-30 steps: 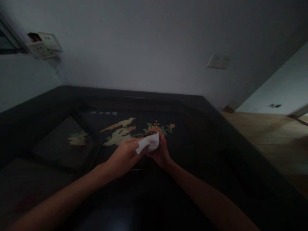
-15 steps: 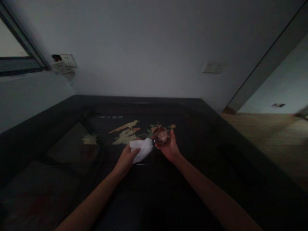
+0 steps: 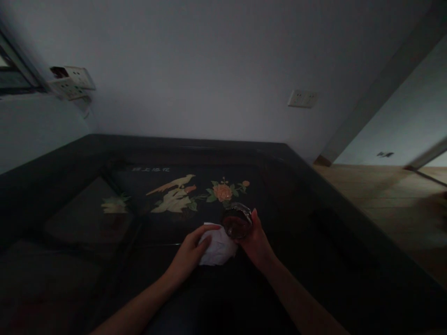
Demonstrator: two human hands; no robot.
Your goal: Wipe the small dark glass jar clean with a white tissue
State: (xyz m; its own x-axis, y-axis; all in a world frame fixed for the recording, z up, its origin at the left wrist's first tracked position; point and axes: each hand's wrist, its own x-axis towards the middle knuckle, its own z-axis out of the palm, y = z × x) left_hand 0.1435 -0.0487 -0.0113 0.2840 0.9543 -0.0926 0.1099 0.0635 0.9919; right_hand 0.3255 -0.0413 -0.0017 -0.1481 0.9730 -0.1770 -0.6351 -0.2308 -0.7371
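Observation:
My left hand (image 3: 191,249) is closed on a crumpled white tissue (image 3: 218,247), pinched between thumb and fingers. Right beside it, my right hand (image 3: 257,242) grips a dark, see-through glass (image 3: 237,221) from its right side. The glass is tilted, and its shiny rim shows at the top. Tissue and glass are very close; in this dim light I cannot tell whether they touch. Both hands are over the dark glossy table (image 3: 195,145), whose top carries a picture of a bird and a pink flower.
A dark long object (image 3: 344,237) lies on the table at the right. Behind the table is a pale wall with a socket (image 3: 303,98) and, at the left, more sockets (image 3: 71,83) near a window (image 3: 16,77). Wooden floor (image 3: 370,184) shows at the right.
Both hands have come nearer to me with the tissue and the glass. The glass has tipped over to a different angle, and the pink flower picture is uncovered. The view has shifted slightly.

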